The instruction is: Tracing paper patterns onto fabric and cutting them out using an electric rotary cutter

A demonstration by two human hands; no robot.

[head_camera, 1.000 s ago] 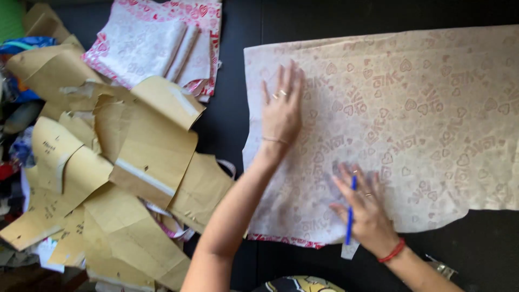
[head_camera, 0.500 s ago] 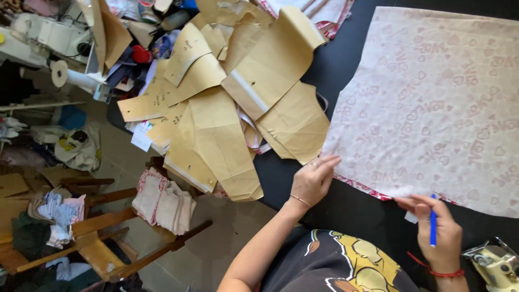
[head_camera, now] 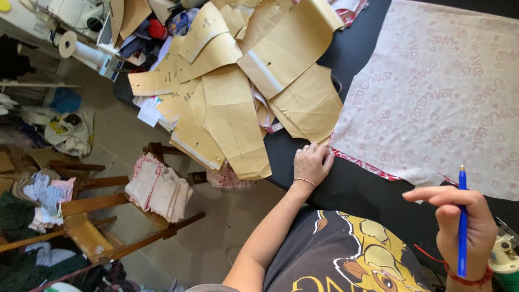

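On the dark table our left hand rests flat at the spread fabric corner by the paper patterns, none yet laid on it, our right hand gripping a blue pen

paper pattern pieces lie heaped on the table, left of the fabric sheet. a chair stands on the floor left of the table, folded cloth on it.

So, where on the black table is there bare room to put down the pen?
Bare black table lies between the left hand, the fabric edge and the right hand; a narrow strip runs up between the fabric and the brown paper patterns. The patterns' side is crowded.
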